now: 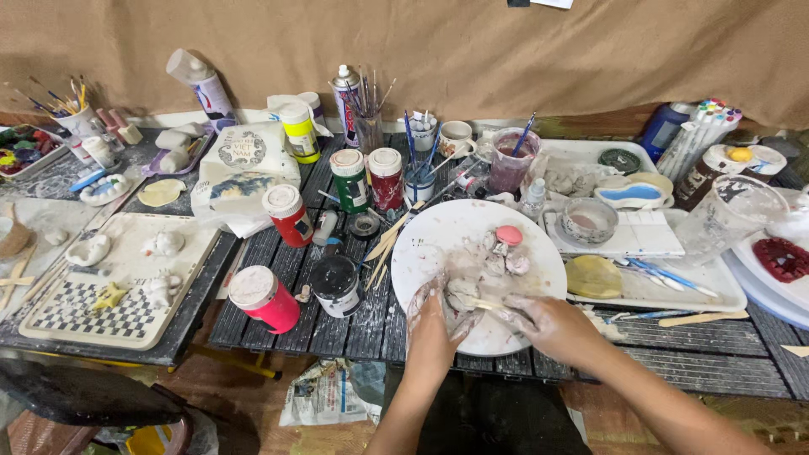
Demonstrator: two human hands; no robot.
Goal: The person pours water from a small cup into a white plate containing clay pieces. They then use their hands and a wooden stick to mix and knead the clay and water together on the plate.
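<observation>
Mostly mid-work: left hand [434, 313] cups a small grey-white clay lump [462, 293], fingers curled round it, over the near edge of the round white plate [430, 244]. Right hand [552, 324], smeared with clay, pinches a thin wooden stick [487, 303] against the lump. Shaped clay bits and a pink cap [508, 235] sit mid-plate; the lump looks rough, unfinished. Paint jars [286, 215] stand closed, left.
</observation>
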